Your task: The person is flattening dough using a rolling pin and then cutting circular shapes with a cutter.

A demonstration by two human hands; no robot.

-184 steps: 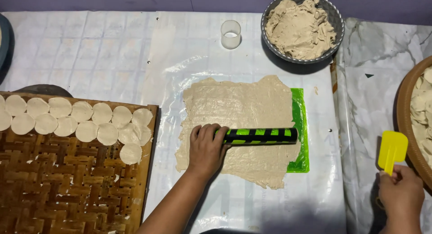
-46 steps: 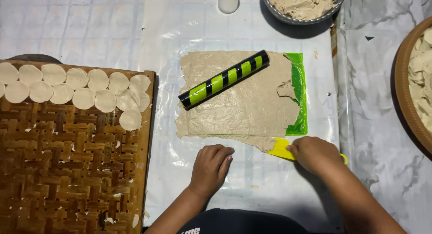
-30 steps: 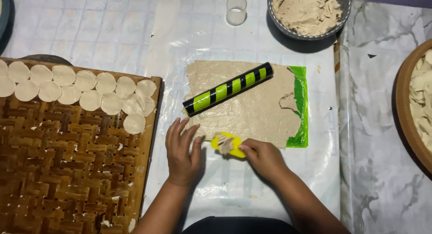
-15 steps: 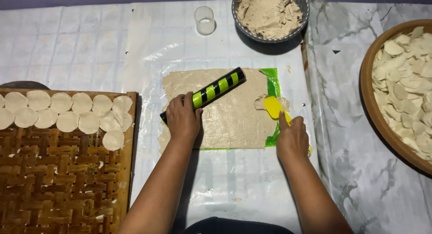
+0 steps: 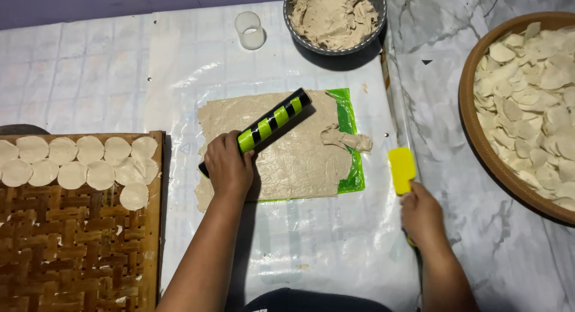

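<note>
A flat sheet of beige dough [image 5: 281, 147] lies on a green mat [image 5: 347, 138] in the middle of the plastic-covered table. My left hand [image 5: 229, 166] grips the near end of a black and green striped roller [image 5: 263, 128] that lies slanted across the dough. A torn lump of dough [image 5: 347, 140] sits folded at the sheet's right edge. My right hand [image 5: 423, 215] holds a yellow scraper [image 5: 402, 169] to the right of the mat, its blade pointing away from me and off the dough.
A woven wooden tray [image 5: 72, 246] at the left carries rows of round dough discs [image 5: 78, 165]. A grey bowl of dough scraps [image 5: 334, 15] and a small clear cup [image 5: 249, 30] stand at the back. A large round basket of dough pieces [image 5: 527, 102] is at the right.
My right hand has pulled the yellow scraper off the dough's right edge to the table beside the mat. My left hand has closed on the roller's near end.
</note>
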